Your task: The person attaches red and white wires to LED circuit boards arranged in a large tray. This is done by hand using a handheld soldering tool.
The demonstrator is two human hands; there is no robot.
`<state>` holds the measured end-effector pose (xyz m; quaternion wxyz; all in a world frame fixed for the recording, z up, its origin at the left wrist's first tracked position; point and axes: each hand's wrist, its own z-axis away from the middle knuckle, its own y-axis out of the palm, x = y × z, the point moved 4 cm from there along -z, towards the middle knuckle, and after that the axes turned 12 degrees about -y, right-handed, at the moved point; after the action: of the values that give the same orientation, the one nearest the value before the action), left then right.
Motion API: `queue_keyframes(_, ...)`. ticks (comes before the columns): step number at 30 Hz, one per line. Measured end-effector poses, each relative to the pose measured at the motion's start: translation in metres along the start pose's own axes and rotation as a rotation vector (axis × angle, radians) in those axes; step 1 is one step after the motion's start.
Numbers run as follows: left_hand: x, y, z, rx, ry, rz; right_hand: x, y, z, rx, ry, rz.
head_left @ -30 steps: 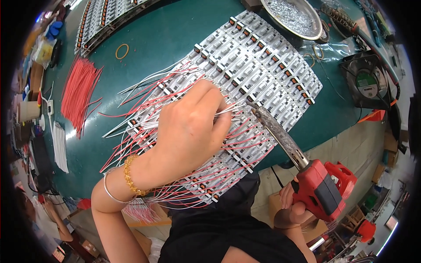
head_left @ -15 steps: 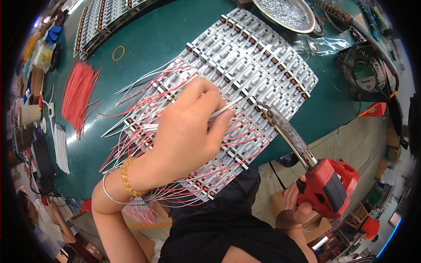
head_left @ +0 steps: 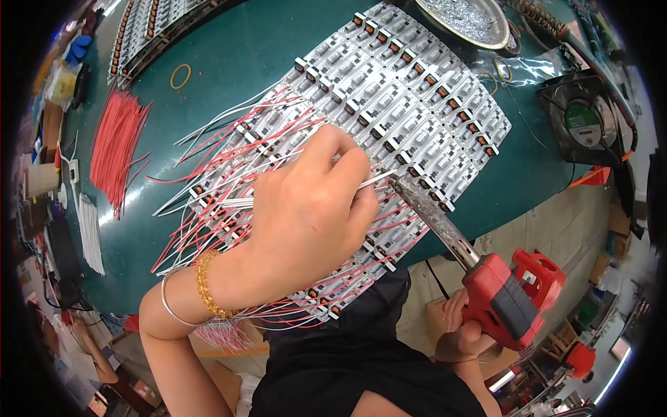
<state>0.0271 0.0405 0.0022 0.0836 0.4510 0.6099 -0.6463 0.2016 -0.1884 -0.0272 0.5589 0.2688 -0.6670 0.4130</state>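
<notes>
And here, over on the black fan [head_left: 586, 139], sits a round green-and-pale label [head_left: 581, 118], its print too small to make out! A little white patch [head_left: 529, 276] shows on the red soldering gun [head_left: 506, 299], nothing legible there either, and no lettering reads on the pale circuit boards [head_left: 399, 108].

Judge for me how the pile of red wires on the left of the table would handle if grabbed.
The red wires would probably feel light, being thin strands. They'd likely splay or shed some strands, since no tie shows and a few already stray to the right. Individually they seem bendable yet springy: most lie fairly straight.
</notes>
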Motion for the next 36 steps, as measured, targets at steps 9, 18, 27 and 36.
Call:
queue_keyframes(9, 0.0, -0.001, 0.0, -0.005, -0.012, 0.013, 0.01, 0.009, -0.009, 0.13, -0.058, -0.297)
queue_keyframes(18, -0.001, -0.006, -0.002, -0.026, -0.039, 0.068, 0.012, 0.012, -0.007, 0.13, 0.009, -0.368)
queue_keyframes(27, -0.008, -0.001, 0.002, 0.112, -0.046, 0.131, 0.016, 0.001, -0.003, 0.148, -0.092, -0.399)
queue_keyframes(36, -0.003, 0.004, 0.007, 0.057, -0.009, 0.039, -0.009, -0.005, 0.016, -0.127, 0.081, -0.136)
